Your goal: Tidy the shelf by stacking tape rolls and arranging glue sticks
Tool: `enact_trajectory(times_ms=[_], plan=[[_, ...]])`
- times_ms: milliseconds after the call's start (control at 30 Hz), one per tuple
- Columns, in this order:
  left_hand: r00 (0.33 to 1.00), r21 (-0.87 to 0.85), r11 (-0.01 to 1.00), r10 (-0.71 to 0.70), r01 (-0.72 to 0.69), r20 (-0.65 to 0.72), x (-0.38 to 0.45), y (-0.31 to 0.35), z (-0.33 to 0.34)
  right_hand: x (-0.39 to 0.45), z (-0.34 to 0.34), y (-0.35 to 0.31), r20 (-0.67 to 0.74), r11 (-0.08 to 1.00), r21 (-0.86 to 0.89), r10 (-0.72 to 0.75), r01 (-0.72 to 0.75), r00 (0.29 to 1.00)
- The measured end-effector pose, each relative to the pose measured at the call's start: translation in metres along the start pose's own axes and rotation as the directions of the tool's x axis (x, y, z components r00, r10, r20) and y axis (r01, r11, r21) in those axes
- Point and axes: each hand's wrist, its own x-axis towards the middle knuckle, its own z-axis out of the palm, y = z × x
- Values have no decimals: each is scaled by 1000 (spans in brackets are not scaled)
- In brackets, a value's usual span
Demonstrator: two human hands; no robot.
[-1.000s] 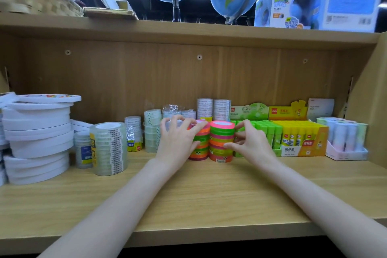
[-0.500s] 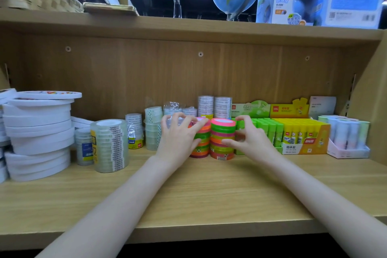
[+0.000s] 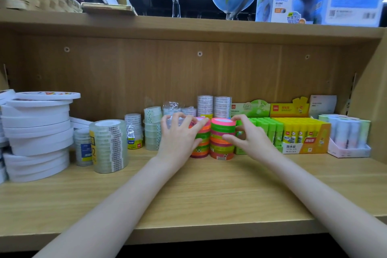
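Two stacks of neon tape rolls stand side by side mid-shelf: a left stack [image 3: 201, 141] and a right stack [image 3: 222, 140], in pink, green and orange. My left hand [image 3: 180, 138] curls round the left stack from the left, covering most of it. My right hand [image 3: 246, 138] pinches the right stack, thumb on its front and fingers over its top right edge. Green glue sticks [image 3: 266, 130] and yellow glue sticks [image 3: 297, 130] stand in display boxes just right of my right hand.
Big white tape rolls [image 3: 37, 134] are piled at the left, with a clear tape stack [image 3: 109, 145] and small clear rolls [image 3: 134, 131] beside them. More rolls [image 3: 213, 106] stand behind. Pastel sticks in a tray [image 3: 347, 135] sit far right. The wooden shelf [image 3: 199, 195] has open room in front.
Both hands stay on the two neon stacks. My left fingers have curled higher over the left stack's top, and my right thumb has shifted slightly on the right stack.
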Motion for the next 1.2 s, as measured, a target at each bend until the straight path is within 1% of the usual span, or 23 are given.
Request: enact_trajectory(times_ms=[133,367,467,567,667,733,800,867,900,967,1033,1067,1100,1167,1200], plan=[[1000,16,1000,1,-2,7,0,1,1,1,1,3,0,999,-35,-14,14,1000],[998,77,997,24,-20,-58,0,3,3,0,1,3,8,997,-79,-27,27,1000],[999,129,992,11,-4,-50,0,6,2,-1,4,0,14,985,-169,-46,48,999],[999,133,991,15,-11,-30,0,8,0,-2,6,0,22,968,-241,-70,73,997],[997,111,993,47,-40,-59,0,3,-3,-4,0,-4,73,984,-177,-17,30,997],[993,46,998,49,-44,-110,-1,-7,-11,-4,-7,-5,44,990,-142,-5,12,999],[986,11,1000,17,-15,-168,-8,-23,-25,-4,-11,-9,-62,976,-206,-86,71,994],[981,-12,999,-31,29,-193,-22,-47,-45,-3,-6,-22,-150,955,-248,-206,165,967],[978,-22,998,-69,66,-195,-32,-58,-54,-2,-1,-32,-160,942,-252,-264,219,951],[969,-27,987,-161,158,-189,-55,-82,-71,1,17,-52,-115,917,-243,-352,317,929],[954,-56,964,-267,261,-135,-74,-98,-81,7,39,-67,-46,884,-244,-421,399,906],[944,-108,942,-324,316,-61,-85,-107,-86,11,54,-78,-8,864,-266,-446,428,895],[929,-199,909,-367,367,39,-92,-111,-90,15,64,-85,29,849,-312,-440,426,898],[882,-377,798,-409,470,233,-99,-121,-96,22,82,-101,114,815,-435,-371,382,922],[867,-411,765,-412,496,280,-100,-125,-97,25,89,-106,155,784,-497,-341,372,927]])
